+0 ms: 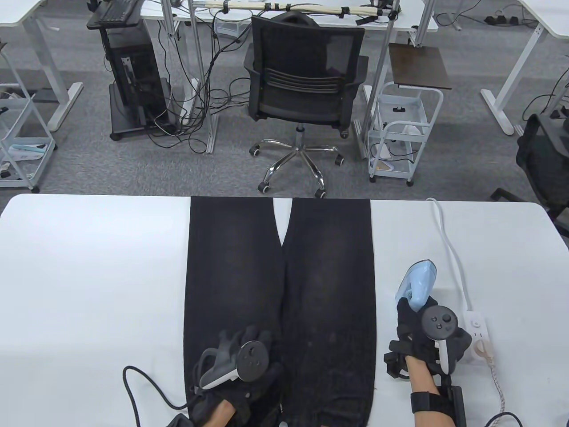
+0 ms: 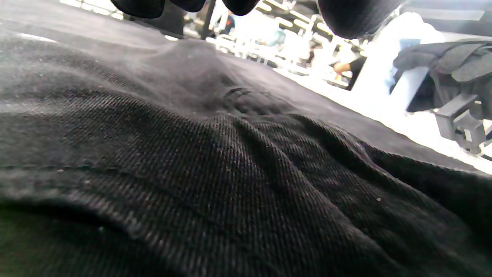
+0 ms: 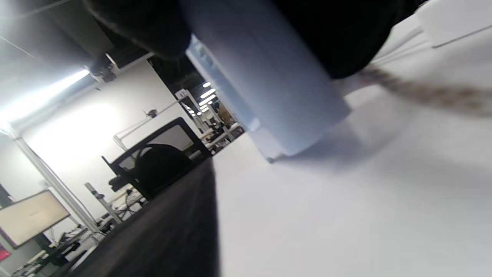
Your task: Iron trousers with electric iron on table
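Note:
Black trousers (image 1: 284, 302) lie flat on the white table (image 1: 89, 267), legs pointing away from me. My left hand (image 1: 242, 351) rests flat on the trousers near the waist; the cloth (image 2: 230, 173) fills the left wrist view, with the fingertips (image 2: 353, 15) at the top edge. My right hand (image 1: 420, 331) grips the handle of a light blue electric iron (image 1: 418, 280), right of the trousers. In the right wrist view the iron (image 3: 269, 96) stands tilted with its heel on the table, beside the trousers' edge (image 3: 173, 231).
A white power strip (image 1: 474, 324) with a white cable (image 1: 451, 249) lies right of the iron. A braided cord (image 1: 498, 387) runs from it toward the near edge. A black cable (image 1: 142, 391) lies near my left wrist. An office chair (image 1: 306, 89) stands beyond the table.

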The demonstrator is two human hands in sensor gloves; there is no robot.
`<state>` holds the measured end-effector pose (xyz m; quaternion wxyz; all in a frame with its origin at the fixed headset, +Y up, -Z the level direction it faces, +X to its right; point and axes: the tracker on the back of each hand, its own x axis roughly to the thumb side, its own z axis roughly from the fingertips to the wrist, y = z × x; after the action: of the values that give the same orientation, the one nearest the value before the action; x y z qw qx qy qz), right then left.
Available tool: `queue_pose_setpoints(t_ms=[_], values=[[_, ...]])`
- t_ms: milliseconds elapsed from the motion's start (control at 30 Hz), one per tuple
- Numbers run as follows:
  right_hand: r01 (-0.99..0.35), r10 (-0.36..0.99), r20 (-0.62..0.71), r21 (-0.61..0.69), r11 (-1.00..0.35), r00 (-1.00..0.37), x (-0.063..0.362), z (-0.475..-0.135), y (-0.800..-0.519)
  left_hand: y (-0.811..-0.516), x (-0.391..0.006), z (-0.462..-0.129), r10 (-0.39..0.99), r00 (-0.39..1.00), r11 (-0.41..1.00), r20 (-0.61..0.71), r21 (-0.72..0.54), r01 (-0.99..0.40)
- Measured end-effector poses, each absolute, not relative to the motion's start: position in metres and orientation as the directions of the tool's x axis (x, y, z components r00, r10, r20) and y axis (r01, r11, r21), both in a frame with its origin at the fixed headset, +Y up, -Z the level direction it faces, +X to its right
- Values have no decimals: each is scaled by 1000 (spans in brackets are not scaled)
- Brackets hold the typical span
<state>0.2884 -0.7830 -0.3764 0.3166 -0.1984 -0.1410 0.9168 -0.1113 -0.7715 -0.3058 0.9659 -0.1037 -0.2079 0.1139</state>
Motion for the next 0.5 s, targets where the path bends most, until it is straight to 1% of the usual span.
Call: queue_pose_setpoints(t_ms=[100, 300, 367, 400, 467, 500], values=[[-555, 662, -222, -394, -733, -716, 284, -371, -777, -771, -111, -306, 262, 887, 954, 380, -243, -177], [-630, 699, -125, -344, -697, -704, 267, -362, -768, -776, -109, -306, 253, 884, 952, 394, -262, -156], [-671, 719, -73, -305, -676, -691, 257, -357, -754, -779, -107, -306, 238, 883, 950, 404, -285, -126], [-669, 711, -53, -300, -681, -701, 253, -355, -749, -781, -106, -306, 231, 884, 949, 407, -296, -111], [-638, 665, -11, -272, -720, -746, 240, -347, -733, -786, -104, -307, 212, 884, 941, 417, -332, -69], [-627, 638, 36, -237, -742, -769, 229, -340, -723, -789, -102, -308, 203, 883, 934, 423, -354, -45]])
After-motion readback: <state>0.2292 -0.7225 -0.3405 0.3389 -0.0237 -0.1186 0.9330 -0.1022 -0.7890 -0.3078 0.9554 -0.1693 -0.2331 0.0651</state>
